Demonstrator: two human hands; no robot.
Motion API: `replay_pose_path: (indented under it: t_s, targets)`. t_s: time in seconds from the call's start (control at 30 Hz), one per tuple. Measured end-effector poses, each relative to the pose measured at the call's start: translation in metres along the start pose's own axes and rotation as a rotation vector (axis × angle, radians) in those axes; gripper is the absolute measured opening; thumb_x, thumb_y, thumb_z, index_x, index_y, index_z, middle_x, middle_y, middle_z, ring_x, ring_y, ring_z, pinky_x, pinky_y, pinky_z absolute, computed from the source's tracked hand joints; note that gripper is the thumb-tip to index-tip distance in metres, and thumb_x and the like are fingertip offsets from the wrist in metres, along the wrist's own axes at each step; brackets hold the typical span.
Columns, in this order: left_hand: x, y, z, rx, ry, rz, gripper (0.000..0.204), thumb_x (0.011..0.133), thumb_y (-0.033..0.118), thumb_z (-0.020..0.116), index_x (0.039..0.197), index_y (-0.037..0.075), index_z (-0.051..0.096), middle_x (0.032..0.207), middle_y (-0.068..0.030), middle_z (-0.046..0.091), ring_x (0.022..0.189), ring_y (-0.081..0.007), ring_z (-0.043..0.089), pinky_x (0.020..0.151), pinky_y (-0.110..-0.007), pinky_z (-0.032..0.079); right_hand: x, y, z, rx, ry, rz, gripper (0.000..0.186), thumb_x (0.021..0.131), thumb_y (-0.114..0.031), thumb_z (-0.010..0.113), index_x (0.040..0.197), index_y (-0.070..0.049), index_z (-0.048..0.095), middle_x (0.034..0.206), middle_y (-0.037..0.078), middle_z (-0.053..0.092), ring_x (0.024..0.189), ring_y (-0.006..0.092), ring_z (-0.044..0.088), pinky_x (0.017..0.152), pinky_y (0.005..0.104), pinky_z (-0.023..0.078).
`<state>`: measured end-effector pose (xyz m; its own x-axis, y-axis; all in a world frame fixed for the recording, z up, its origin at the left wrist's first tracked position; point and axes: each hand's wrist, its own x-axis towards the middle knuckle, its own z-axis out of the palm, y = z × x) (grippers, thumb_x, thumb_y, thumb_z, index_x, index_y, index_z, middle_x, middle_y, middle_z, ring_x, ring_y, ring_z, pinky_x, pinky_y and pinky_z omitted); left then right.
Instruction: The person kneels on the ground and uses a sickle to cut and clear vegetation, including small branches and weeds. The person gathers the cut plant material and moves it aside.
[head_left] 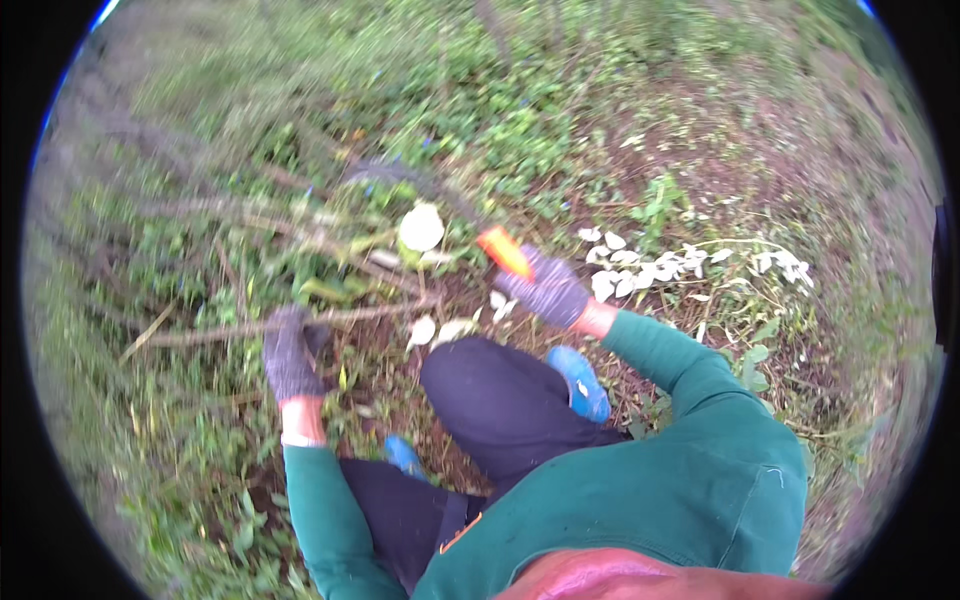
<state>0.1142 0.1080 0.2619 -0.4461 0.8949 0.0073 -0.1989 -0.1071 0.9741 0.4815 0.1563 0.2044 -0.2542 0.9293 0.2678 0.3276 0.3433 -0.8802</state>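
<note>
My left hand (294, 350), in a grey knitted glove, is closed on a thin bare branch (370, 312) lying nearly sideways over the undergrowth. My right hand (545, 288), gloved the same way, grips the orange handle (504, 251) of a tool whose dark blade (452, 200) reaches up and left, blurred at its far end. A pale round leaf-like shape (421, 228) is just left of the handle, among other branches. White-looking leaves (655, 270) on a long stem lie to the right of my right hand.
Leafy green ground cover (470, 110) spreads ahead, with tangled sticks (230, 210) at the left and brown soil with dry litter (730, 170) at the right. My dark-trousered legs (490, 400) are bent beneath me, with blue shoes (585, 390) on the ground.
</note>
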Motion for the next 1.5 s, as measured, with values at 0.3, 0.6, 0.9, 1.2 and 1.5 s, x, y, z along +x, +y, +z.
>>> replay_pose_path:
  t_s: [0.3, 0.6, 0.9, 1.2, 1.5]
  targets:
    - [0.021, -0.022, 0.017, -0.091, -0.059, 0.144, 0.010, 0.083, 0.008, 0.061, 0.091, 0.009, 0.056, 0.077, -0.0030, 0.057, 0.061, -0.0144, 0.055, 0.054, -0.028, 0.049, 0.029, 0.043, -0.015, -0.770, -0.420, -0.057, 0.026, 0.086, -0.033, 0.055, 0.098, -0.010, 0.060, 0.079, 0.014, 0.066, 0.072, 0.0335, 0.064, 0.061, 0.0459, 0.048]
    - [0.016, -0.015, 0.033, -0.021, -0.120, 0.180, 0.009, 0.083, 0.009, 0.059, 0.091, 0.009, 0.056, 0.079, -0.0037, 0.055, 0.064, -0.0158, 0.055, 0.056, -0.029, 0.051, 0.030, 0.051, -0.012, -0.941, -0.558, 0.040, 0.029, 0.083, -0.028, 0.058, 0.105, -0.011, 0.061, 0.086, 0.013, 0.067, 0.083, 0.0323, 0.065, 0.070, 0.0419, 0.051]
    - [0.029, -0.009, 0.024, -0.060, 0.009, 0.122, 0.012, 0.086, 0.008, 0.054, 0.097, 0.007, 0.056, 0.075, -0.0060, 0.057, 0.054, -0.0163, 0.056, 0.047, -0.028, 0.050, 0.020, -0.001, -0.019, -0.441, -0.098, 0.078, 0.037, 0.087, -0.039, 0.057, 0.102, -0.006, 0.057, 0.086, 0.020, 0.063, 0.080, 0.0383, 0.061, 0.070, 0.0459, 0.046]
    - [0.043, -0.039, 0.045, 0.704, -0.008, 0.533, 0.013, 0.086, 0.018, 0.059, 0.091, 0.006, 0.062, 0.069, -0.0042, 0.057, 0.056, -0.0137, 0.053, 0.050, -0.027, 0.044, 0.002, -0.048, -0.018, -0.312, -0.154, -0.508, 0.033, 0.086, -0.039, 0.060, 0.105, -0.012, 0.058, 0.084, 0.013, 0.061, 0.079, 0.0344, 0.061, 0.067, 0.0407, 0.049]
    - [-0.014, -0.046, 0.078, 0.995, -0.369, 0.689, 0.080, 0.074, 0.018, 0.073, 0.142, 0.010, 0.031, 0.127, -0.0192, 0.052, 0.108, -0.0324, 0.057, 0.095, -0.037, 0.044, 0.004, -0.001, -0.044, -0.718, 0.021, -0.073, 0.030, 0.090, -0.036, 0.051, 0.099, -0.008, 0.056, 0.077, 0.016, 0.063, 0.069, 0.0344, 0.062, 0.061, 0.0452, 0.049]
